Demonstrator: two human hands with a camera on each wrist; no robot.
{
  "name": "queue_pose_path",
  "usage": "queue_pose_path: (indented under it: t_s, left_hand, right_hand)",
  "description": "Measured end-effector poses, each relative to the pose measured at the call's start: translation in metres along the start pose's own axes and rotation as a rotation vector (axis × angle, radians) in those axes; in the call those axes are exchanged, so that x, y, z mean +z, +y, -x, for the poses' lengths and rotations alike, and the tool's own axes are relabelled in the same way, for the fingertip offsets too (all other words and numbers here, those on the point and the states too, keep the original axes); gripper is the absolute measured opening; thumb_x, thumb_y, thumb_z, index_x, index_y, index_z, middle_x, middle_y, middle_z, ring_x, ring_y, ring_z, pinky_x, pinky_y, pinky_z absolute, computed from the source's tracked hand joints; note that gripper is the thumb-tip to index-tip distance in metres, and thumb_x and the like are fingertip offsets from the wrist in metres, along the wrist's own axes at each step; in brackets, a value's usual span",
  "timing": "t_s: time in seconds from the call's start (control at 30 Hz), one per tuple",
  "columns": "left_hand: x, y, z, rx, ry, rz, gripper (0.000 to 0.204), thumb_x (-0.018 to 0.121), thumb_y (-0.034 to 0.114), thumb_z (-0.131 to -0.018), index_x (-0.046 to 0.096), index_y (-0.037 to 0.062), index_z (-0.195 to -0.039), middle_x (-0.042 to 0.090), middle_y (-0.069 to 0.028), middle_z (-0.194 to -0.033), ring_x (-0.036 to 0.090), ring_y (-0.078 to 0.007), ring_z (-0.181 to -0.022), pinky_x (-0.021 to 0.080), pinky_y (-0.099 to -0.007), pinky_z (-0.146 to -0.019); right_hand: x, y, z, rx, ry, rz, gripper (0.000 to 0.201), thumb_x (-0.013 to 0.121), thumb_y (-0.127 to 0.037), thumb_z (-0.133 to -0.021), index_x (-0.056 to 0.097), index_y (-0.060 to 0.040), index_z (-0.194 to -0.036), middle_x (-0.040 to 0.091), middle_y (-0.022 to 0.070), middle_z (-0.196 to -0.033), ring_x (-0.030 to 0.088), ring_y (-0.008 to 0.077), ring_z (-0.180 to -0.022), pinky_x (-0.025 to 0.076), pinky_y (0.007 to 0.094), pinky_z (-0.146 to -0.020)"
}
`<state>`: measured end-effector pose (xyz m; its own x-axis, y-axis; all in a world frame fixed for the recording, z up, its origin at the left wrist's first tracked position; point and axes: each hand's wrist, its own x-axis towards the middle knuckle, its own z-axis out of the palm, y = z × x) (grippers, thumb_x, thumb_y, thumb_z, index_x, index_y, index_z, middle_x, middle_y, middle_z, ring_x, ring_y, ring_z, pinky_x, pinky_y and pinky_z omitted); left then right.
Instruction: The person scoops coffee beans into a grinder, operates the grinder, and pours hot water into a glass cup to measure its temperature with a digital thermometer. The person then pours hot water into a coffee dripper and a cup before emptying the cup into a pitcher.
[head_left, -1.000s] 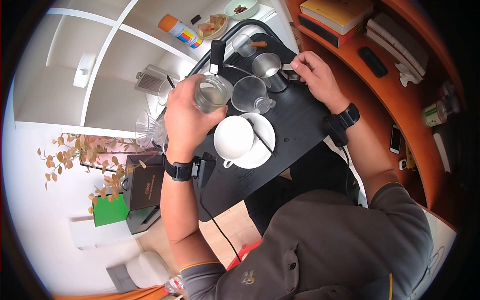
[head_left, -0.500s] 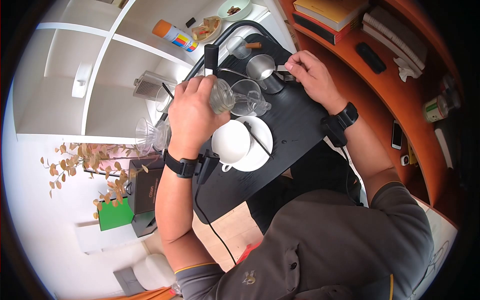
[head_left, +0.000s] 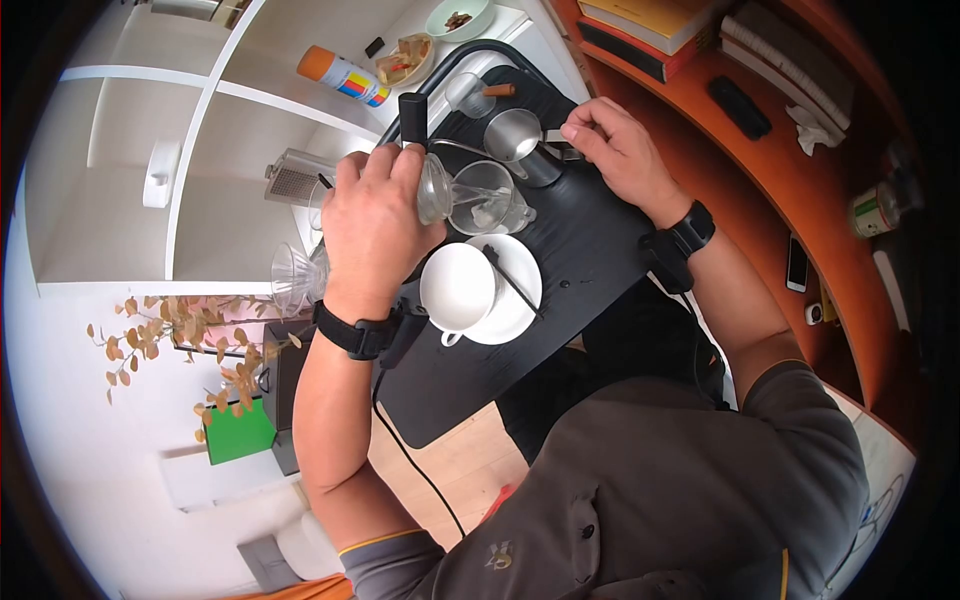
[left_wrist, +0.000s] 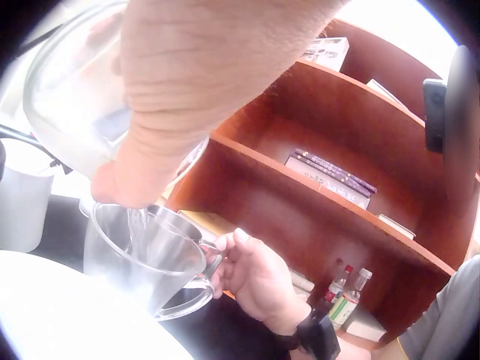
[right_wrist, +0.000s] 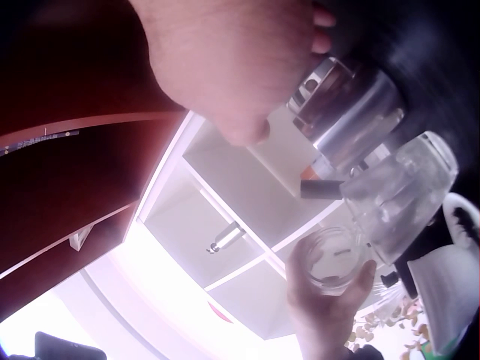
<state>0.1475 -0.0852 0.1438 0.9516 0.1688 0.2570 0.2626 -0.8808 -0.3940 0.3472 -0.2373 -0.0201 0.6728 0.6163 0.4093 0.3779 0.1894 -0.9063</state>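
My left hand grips a clear glass jar tipped on its side, its mouth over a glass pitcher. A stream of clear liquid falls from the jar into this pitcher in the left wrist view. On the black table, just beyond, stands a steel milk pitcher. My right hand pinches that pitcher's handle between thumb and curled fingers. Nearer to my body, a white cup sits on a white saucer, with a thin black stirrer lying beside the cup.
A small glass with a brown handle stands at the table's far end. Left of my left hand are a ribbed glass dripper and a metal grater. White shelving borders the left, an orange-brown bookshelf the right.
My left hand has tipped the jar from nearly upright onto its side, toward the glass pitcher, and liquid now pours into it. My right hand stays at the steel pitcher's handle.
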Motion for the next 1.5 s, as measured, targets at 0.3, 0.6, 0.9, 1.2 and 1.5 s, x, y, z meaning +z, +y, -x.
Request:
queue_pose_path:
  t_s: [0.3, 0.6, 0.9, 1.2, 1.5]
  left_hand:
    - [-0.022, 0.01, -0.004, 0.043, -0.075, -0.226, 0.071, 0.085, 0.016, -0.053, 0.062, 0.0167, -0.121, 0.061, -0.0009, -0.118, 0.057, -0.0269, -0.113, 0.053, -0.0415, -0.085]
    - [-0.027, 0.01, -0.008, 0.077, -0.06, -0.32, 0.074, 0.086, 0.018, -0.053, 0.061, 0.0193, -0.123, 0.06, 0.0, -0.118, 0.057, -0.0259, -0.113, 0.054, -0.0421, -0.082]
    - [-0.031, 0.007, -0.005, 0.113, 0.018, -0.275, 0.059, 0.08, 0.017, -0.06, 0.062, 0.0177, -0.116, 0.062, -0.0018, -0.11, 0.058, -0.0283, -0.11, 0.053, -0.0433, -0.076]
    - [-0.017, -0.001, 0.01, -0.002, 0.096, 0.065, 0.071, 0.086, 0.019, -0.055, 0.061, 0.0141, -0.122, 0.064, -0.0044, -0.114, 0.058, -0.0311, -0.108, 0.054, -0.0435, -0.085]
    - [-0.016, -0.039, 0.105, -0.661, 0.54, 0.988, 0.077, 0.086, 0.016, -0.071, 0.048, -0.0019, -0.136, 0.058, -0.0153, -0.13, 0.053, -0.027, -0.126, 0.047, -0.0407, -0.101]
  right_hand:
    - [0.0, 0.002, 0.0, -0.002, -0.006, 0.012, 0.028, 0.066, -0.03, -0.095, 0.064, -0.0026, -0.095, 0.059, 0.007, -0.089, 0.055, 0.0178, -0.074, 0.047, 0.0318, -0.07]
    - [0.0, 0.004, 0.0, -0.032, -0.022, 0.025, 0.023, 0.064, -0.023, -0.097, 0.061, 0.0002, -0.097, 0.053, 0.0025, -0.09, 0.052, 0.0091, -0.07, 0.044, 0.0256, -0.066]
    - [0.001, 0.003, -0.001, -0.006, -0.003, 0.024, 0.029, 0.065, -0.031, -0.095, 0.063, -0.0018, -0.093, 0.059, 0.0085, -0.087, 0.056, 0.02, -0.075, 0.047, 0.0327, -0.071]
    - [0.003, 0.005, -0.001, -0.007, 0.007, 0.066, 0.03, 0.065, -0.031, -0.095, 0.063, -0.0016, -0.093, 0.06, 0.0085, -0.087, 0.056, 0.0206, -0.076, 0.047, 0.0334, -0.072]
    - [0.004, 0.004, 0.0, -0.035, 0.009, 0.042, 0.028, 0.066, -0.031, -0.095, 0.065, -0.0024, -0.094, 0.061, 0.0082, -0.088, 0.057, 0.0198, -0.077, 0.047, 0.0315, -0.071]
